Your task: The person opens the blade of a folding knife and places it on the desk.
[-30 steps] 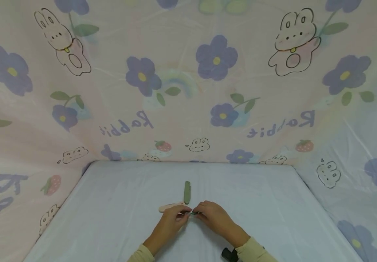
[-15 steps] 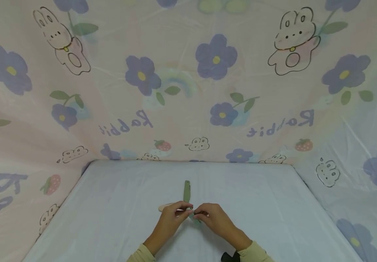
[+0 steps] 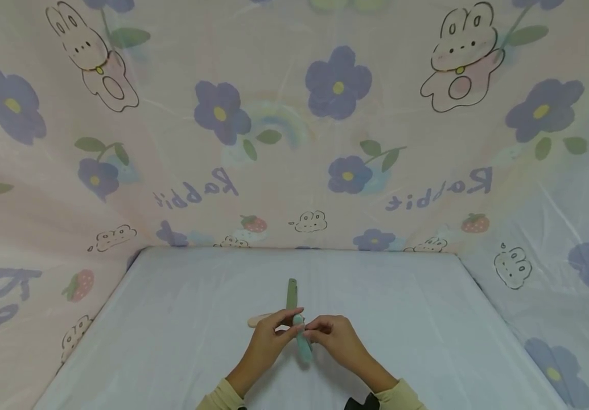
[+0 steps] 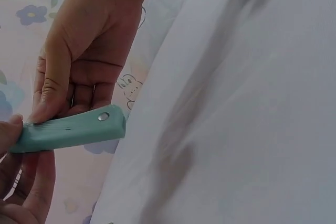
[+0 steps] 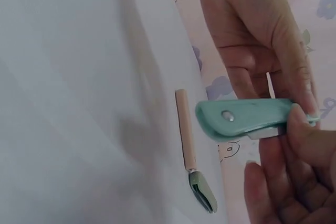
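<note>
Above the white-covered worktop (image 3: 402,324), between the two hands, a teal handle (image 3: 304,348) is suspended lengthwise, its free end toward the person. Its body is smooth, slightly glossy and elongated, with a blunt, rounded free end, a round silver rivet (image 4: 104,116) near that end, and a pale flat part (image 5: 265,133) showing along one edge. The left hand (image 3: 270,338) and right hand (image 3: 339,339) have their fingers clamped on the handle's opposite end, thumbs close together. Beyond lie a green handle (image 3: 292,293) and a beige handle (image 3: 258,320).
</note>
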Available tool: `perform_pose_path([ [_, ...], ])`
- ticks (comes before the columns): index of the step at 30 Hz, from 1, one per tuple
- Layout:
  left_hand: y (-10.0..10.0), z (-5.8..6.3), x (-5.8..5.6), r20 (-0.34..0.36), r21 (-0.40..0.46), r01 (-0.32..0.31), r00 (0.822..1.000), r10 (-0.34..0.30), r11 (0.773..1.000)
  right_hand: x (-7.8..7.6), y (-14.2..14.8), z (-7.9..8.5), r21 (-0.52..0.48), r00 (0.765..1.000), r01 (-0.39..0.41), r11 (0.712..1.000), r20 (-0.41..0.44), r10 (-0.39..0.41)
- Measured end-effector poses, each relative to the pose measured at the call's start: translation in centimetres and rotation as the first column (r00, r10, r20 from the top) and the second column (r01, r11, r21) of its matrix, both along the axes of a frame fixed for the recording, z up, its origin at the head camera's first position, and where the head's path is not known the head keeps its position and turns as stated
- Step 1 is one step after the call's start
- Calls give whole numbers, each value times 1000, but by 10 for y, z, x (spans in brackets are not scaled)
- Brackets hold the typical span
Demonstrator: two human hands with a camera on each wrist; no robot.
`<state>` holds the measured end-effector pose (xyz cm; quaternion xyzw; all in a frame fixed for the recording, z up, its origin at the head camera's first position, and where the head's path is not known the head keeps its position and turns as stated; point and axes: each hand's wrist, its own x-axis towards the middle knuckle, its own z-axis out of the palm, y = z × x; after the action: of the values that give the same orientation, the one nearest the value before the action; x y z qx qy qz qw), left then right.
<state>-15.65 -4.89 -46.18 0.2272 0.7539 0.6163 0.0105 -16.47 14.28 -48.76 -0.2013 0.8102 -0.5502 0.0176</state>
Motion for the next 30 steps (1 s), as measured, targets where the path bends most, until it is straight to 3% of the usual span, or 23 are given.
perform_pose_path([
  [8,2,1,-1,57,17,-18,998,17,1000,4,-1,5,-91,993,32,995,119,-21],
  [16,3,0,-1,100,44,-13,995,9,999,16,-5,28,-118,983,77,990,176,-55],
  [24,3,0,0,105,41,-3,994,-1,999,10,-3,4,-113,979,109,988,186,-86],
  [30,3,-4,-2,128,69,4,992,-13,998,14,-5,2,-113,972,155,981,193,-132],
])
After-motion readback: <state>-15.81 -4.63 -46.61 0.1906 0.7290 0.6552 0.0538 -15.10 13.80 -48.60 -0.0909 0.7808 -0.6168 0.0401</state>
